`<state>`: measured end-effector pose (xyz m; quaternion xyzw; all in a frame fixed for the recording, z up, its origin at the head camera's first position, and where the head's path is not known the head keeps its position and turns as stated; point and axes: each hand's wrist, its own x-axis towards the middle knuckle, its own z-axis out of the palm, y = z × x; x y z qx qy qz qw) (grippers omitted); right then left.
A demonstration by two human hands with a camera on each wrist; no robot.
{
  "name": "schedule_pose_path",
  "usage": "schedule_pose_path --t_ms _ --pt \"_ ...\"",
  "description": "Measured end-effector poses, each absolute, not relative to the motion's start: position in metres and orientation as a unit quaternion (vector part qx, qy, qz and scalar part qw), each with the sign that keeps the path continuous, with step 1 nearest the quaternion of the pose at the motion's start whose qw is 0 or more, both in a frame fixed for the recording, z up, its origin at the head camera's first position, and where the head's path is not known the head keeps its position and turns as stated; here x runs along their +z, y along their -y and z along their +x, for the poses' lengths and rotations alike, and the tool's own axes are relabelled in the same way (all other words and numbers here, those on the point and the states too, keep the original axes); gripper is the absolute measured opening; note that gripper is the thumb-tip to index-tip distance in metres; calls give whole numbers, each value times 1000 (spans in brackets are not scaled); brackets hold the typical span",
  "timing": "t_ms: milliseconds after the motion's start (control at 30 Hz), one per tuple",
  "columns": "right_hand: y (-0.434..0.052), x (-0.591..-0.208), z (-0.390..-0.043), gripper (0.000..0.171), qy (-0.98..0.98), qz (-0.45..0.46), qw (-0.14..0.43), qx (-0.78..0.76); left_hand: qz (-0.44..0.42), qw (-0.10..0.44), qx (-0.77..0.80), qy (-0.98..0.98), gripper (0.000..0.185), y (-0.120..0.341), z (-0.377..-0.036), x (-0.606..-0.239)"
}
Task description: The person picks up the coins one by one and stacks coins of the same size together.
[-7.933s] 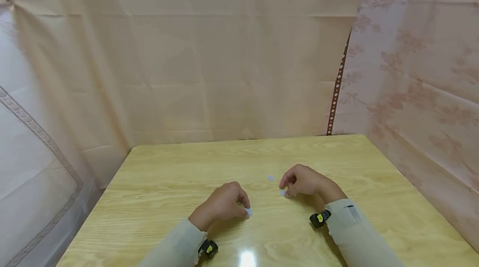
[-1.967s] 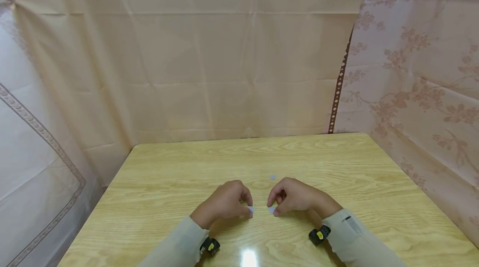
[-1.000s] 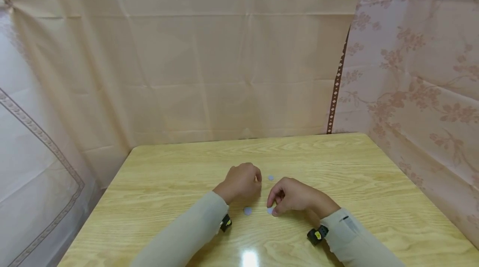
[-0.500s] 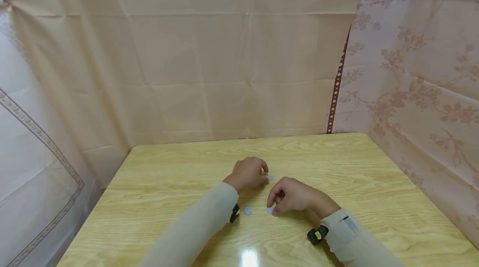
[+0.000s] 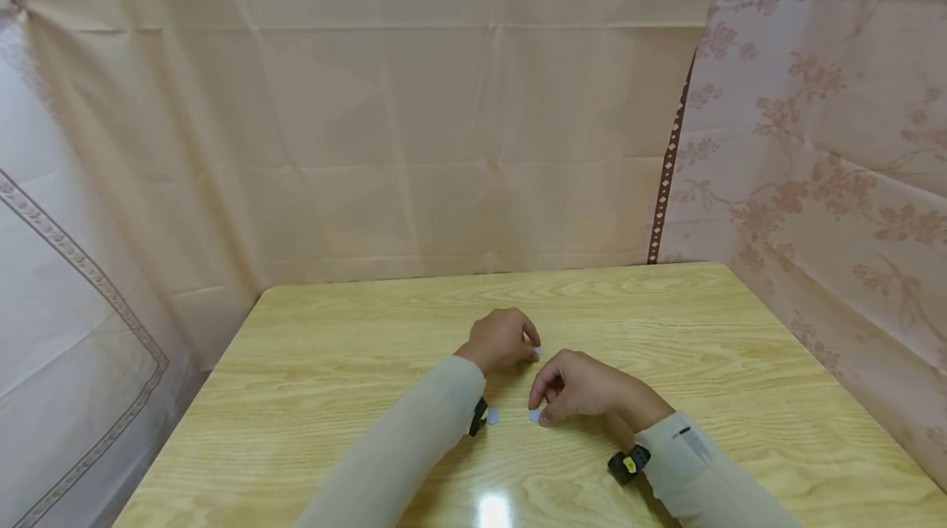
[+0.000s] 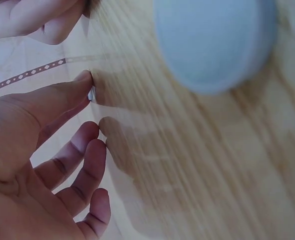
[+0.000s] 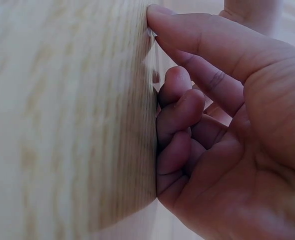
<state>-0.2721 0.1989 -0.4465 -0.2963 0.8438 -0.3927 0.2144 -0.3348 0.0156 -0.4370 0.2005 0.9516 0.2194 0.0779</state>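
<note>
Three small pale, thin discs lie on the wooden table (image 5: 355,363). My left hand (image 5: 501,339) reaches forward and pinches the far disc (image 5: 538,352) between thumb and index finger; in the left wrist view only a sliver of it shows at the fingertips. With thumb and index finger my right hand (image 5: 580,384) holds the nearer right disc (image 5: 534,414) at the tabletop, its other fingers curled in the right wrist view. The third disc (image 5: 493,415) lies untouched beside my left wrist and looms large and blurred in the left wrist view.
A beige cloth (image 5: 473,141) hangs behind the table's far edge. Floral cloth (image 5: 836,150) hangs on the right and a whitish cloth (image 5: 66,347) on the left. Each wrist wears a small black device, and my left forearm crosses the table's near middle.
My left hand let go of the near left disc and moved forward and right to the far disc, now pinched. Earlier, my right hand brought its disc nearer; it has since stayed still.
</note>
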Motion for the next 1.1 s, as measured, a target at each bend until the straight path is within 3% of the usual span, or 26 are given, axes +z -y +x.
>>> schedule_pose_path --t_ms 467,700,1100 --pt "-200 -447 -272 12 -846 -292 217 -391 205 90 226 -948 5 -18 -335 -440" --pt "-200 -448 -271 12 -844 -291 217 -396 213 99 210 -949 15 -16 -336 -439" --pt "-200 -447 -272 13 -842 -289 219 -400 206 66 208 -954 17 -6 -336 -435"
